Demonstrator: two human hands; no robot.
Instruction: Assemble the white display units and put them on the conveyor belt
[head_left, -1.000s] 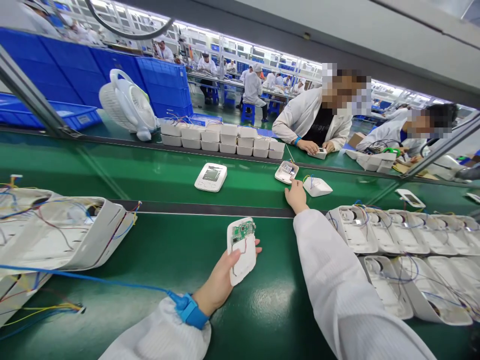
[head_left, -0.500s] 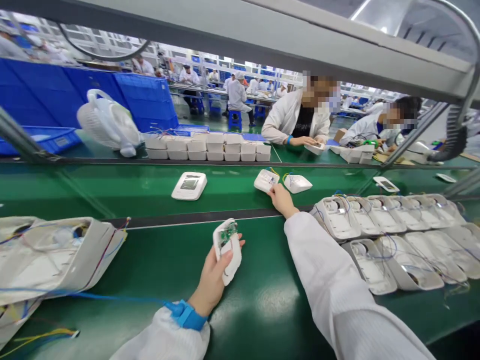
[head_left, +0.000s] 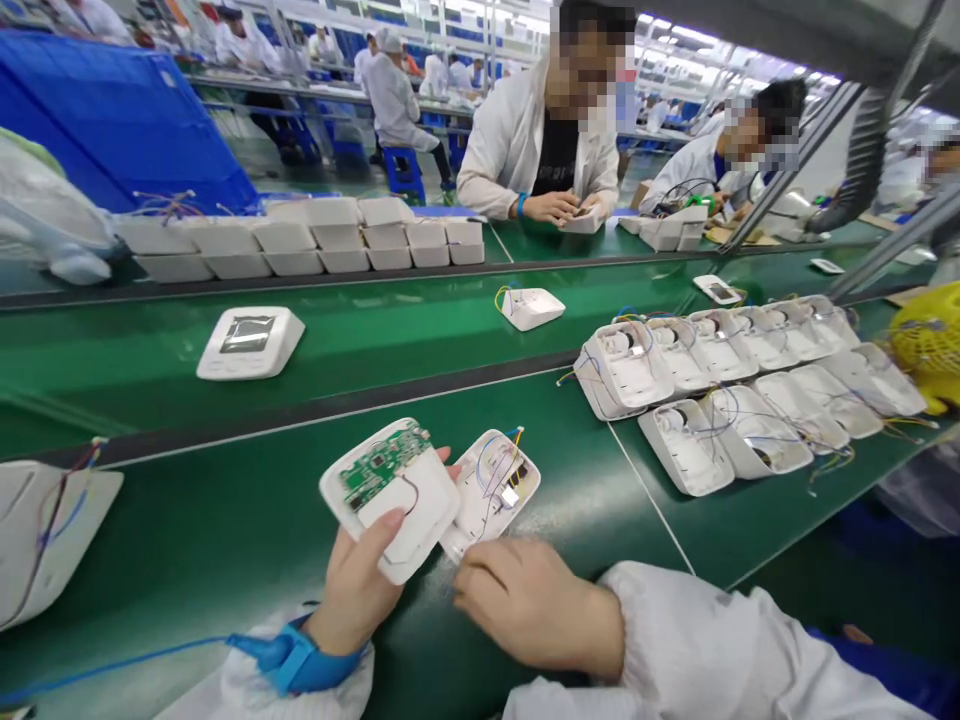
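Note:
My left hand point(head_left: 364, 580), wearing a blue wrist strap, grips a white plastic cover point(head_left: 420, 505), thumb on its inner face. That face is turned up and carries a green circuit board point(head_left: 386, 463) and a short dark wire. Just right of the cover, partly behind it, is an open white housing point(head_left: 487, 485) with coloured wires and a white connector inside. The curled fingers of my right hand point(head_left: 525, 600) close on the near edge of this housing; the fingertips are partly hidden.
White housings with wires point(head_left: 630, 365) stand in rows at right. On the green belt sit a white unit with a screen point(head_left: 251, 340) and another wired housing point(head_left: 534, 308). Stacked white housings point(head_left: 285, 240) line the far side, where a co-worker point(head_left: 544, 150) handles a white part.
My right hand has drawn the wired housing off the belt towards me, beside the cover. My left hand has turned the cover so its circuit board faces up. The view has swung right.

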